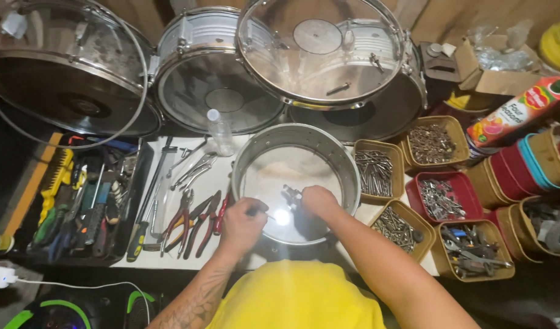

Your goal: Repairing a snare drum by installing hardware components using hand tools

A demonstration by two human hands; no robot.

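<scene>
silver drum shell [296,141], red-handled pliers [181,220]

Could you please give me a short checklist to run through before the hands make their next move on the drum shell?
1. Drum shell flat on the table: ok.
2. Left hand holds a thin tool: ok, kind of tool cannot tell.
3. Right hand steadies the small metal fitting: ok.
4. Tool tip seated on the fitting: cannot tell.
5. Screw bins within reach on the right: ok.
6. Pliers clear of the shell: ok.
</scene>
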